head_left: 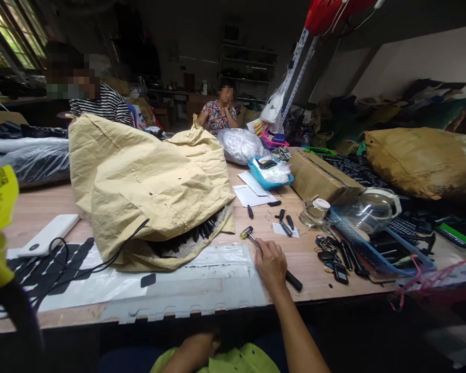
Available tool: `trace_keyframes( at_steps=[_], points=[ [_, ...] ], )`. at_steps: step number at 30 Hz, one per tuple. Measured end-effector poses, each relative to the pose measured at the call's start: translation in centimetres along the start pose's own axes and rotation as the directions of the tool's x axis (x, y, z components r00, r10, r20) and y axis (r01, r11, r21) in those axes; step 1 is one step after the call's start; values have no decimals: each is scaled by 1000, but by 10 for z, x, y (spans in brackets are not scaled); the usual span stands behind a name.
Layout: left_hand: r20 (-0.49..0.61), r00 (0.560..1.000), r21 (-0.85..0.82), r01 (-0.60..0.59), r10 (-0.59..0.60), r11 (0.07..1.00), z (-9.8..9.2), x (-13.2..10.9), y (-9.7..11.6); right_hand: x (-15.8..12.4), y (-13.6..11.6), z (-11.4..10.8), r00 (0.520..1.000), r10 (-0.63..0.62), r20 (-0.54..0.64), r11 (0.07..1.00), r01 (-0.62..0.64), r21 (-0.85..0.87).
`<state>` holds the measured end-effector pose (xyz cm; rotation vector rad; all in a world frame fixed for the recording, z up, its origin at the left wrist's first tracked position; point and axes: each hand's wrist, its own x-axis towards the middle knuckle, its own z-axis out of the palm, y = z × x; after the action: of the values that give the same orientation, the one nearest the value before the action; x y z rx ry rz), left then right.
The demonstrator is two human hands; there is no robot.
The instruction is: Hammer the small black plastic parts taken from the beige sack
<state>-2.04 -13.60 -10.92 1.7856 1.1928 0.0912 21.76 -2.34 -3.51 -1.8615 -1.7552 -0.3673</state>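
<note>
My right hand (271, 263) is closed round the shaft of a small hammer (295, 281) lying on the table; its metal head points to the upper left and its black grip sticks out to the lower right. My left hand (200, 344) is low in front of my body, below the table edge, dark and blurred, its fingers hard to make out. Left of the hammer, a large tan sack (151, 181) lies with its mouth towards me, black parts inside. Several black handles (289, 222) lie beyond my right hand.
A keyring bunch (328, 254) and a blue basket (376, 243) stand right. Behind are a cardboard box (318, 173) and a turquoise basket (270, 178). A white device (50, 234) and black cable lie left. Two people sit across the table.
</note>
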Motion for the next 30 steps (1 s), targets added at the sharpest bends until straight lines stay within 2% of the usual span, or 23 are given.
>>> trace_keyframes(
  at_steps=[3,5,8,10,11,12,14,16,18,20,24,30],
  points=[
    [146,989,7,-18,17,1000,-7,-4,33,0,0,0,1000,-3,5,1000,3,-4],
    [189,974,-69,-113,124,991,-21,-16,65,0,0,0,1000,-3,7,1000,3,-2],
    [146,946,-227,-254,291,940,-58,-31,106,1,0,0,1000,-1,2,1000,1,4],
    [57,959,-202,-260,277,944,-90,-31,121,1,0,0,1000,0,1,1000,0,6],
    [-70,969,-124,-243,235,962,-107,-27,123,0,0,1,1000,-1,3,1000,1,7],
    [-215,962,-26,-181,171,983,-123,-21,123,0,0,1,1000,-1,4,1000,1,8],
    [-459,888,157,49,29,986,-153,-7,116,0,0,3,1000,-3,6,1000,3,9],
    [-584,805,253,299,-101,920,-176,6,106,0,0,4,1000,-2,6,1000,2,4],
    [-627,757,290,445,-183,847,-190,15,99,0,0,5,1000,3,3,1000,-3,-1],
    [-637,741,308,498,-212,811,-195,21,97,1,-1,5,1000,12,0,1000,-12,0],
    [-648,737,349,514,-194,784,-192,29,96,1,-1,3,1000,21,5,1000,-21,6],
    [-632,759,380,479,-156,791,-186,33,95,1,0,5,1000,21,8,1000,-21,6]
  ],
)
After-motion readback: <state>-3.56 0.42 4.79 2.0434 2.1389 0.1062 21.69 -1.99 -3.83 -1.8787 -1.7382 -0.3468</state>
